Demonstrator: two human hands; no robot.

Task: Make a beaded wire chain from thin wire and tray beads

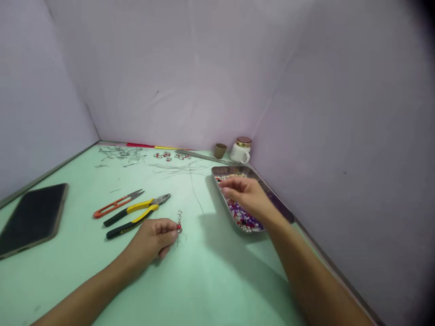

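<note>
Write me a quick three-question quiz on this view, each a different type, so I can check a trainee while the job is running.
1. Multiple choice: what is the left hand holding?
A) the brown cup
B) a small beaded wire piece
C) the white lidded mug

2. True or false: the right hand is touching the phone.

3. Fill in the missing word: the yellow-and-black ______ lie between the orange snips and the left hand.

Key:
1. B
2. False; it is over the tray of beads.
3. pliers
</note>
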